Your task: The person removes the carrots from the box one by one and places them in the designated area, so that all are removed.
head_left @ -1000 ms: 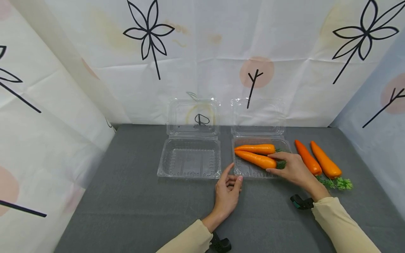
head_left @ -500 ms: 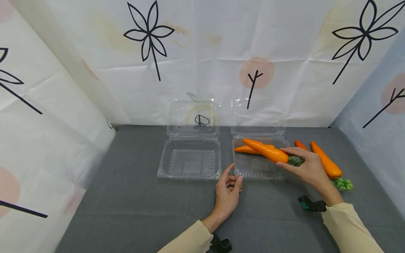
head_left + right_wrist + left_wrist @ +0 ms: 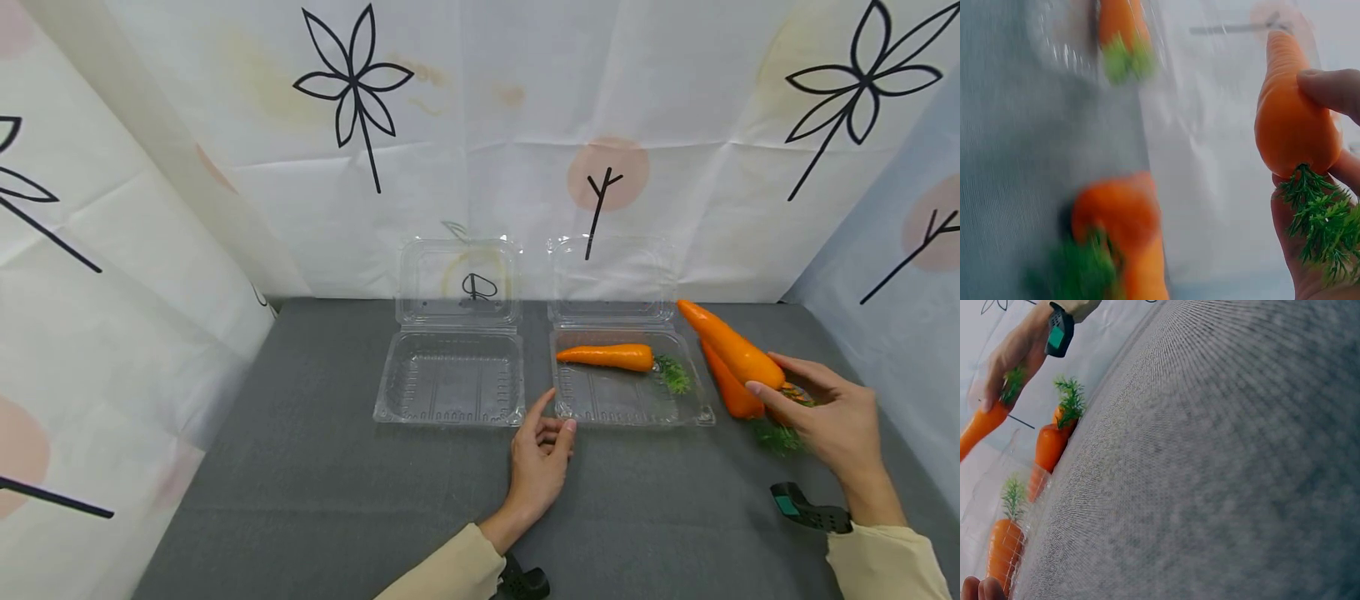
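Note:
My right hand [image 3: 836,421] pinches an orange carrot [image 3: 723,337] near its leafy end, raised over the right side of the table. In the right wrist view, the thumb lies on the thick part of this carrot [image 3: 1297,131] and green fronds hang below. A deeper orange carrot [image 3: 738,396] lies beneath it, and one more there is mostly hidden. My left hand [image 3: 538,467] rests at the front left corner of the right clear plastic container [image 3: 600,408], index finger extended along its side. One carrot [image 3: 607,357] with green leaves lies inside that container.
A second clear plastic clamshell [image 3: 450,392] stands open to the left, its lid raised like the other's. Grey cloth [image 3: 337,500] covers the table. Patterned white curtains [image 3: 480,125] hang behind and at both sides.
My right hand has lifted one of two carrots out of the right container and carried it right, over the carrots on the table. My left hand has stayed in place.

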Motion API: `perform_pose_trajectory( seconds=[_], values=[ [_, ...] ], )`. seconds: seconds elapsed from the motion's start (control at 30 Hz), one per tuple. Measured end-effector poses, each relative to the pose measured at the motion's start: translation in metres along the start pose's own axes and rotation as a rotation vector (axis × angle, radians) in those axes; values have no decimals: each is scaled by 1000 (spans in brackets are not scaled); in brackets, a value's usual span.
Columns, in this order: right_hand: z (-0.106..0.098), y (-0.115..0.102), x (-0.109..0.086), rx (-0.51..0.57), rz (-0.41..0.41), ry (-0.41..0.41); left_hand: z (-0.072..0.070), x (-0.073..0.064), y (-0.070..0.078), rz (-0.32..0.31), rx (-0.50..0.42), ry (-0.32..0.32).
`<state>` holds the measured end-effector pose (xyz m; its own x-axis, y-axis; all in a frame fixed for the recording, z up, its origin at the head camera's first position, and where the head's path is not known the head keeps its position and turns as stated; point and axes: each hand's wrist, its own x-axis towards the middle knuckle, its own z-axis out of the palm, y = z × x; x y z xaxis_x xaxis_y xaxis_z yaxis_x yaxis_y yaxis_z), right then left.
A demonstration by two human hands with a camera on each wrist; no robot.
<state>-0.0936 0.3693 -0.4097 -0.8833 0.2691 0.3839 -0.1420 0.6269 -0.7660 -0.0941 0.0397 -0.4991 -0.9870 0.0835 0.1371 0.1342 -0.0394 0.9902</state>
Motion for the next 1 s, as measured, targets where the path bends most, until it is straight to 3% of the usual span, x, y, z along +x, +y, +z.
perform_pose_trajectory(
  seconds=[0.17, 0.27, 0.43, 0.67, 0.8, 1.0],
  values=[
    [-19, 13, -2, -67, 189, 107, 0, 0, 0, 0, 7, 1],
    [-26, 24, -2, -42, 311, 199, 0, 0, 0, 1, 13, 2],
    [-35, 54, -3, 0, 415, 280, 0, -1, 0, 2, 15, 4],
    [-41, 91, -4, -94, 571, 255, 0, 0, -1, 11, 11, 3],
    [-42, 92, -4, -163, 649, 188, 0, 0, -1, 11, 14, 3],
    [-42, 87, -6, -187, 691, 138, 1, 0, -1, 9, 10, 1]
  ],
)
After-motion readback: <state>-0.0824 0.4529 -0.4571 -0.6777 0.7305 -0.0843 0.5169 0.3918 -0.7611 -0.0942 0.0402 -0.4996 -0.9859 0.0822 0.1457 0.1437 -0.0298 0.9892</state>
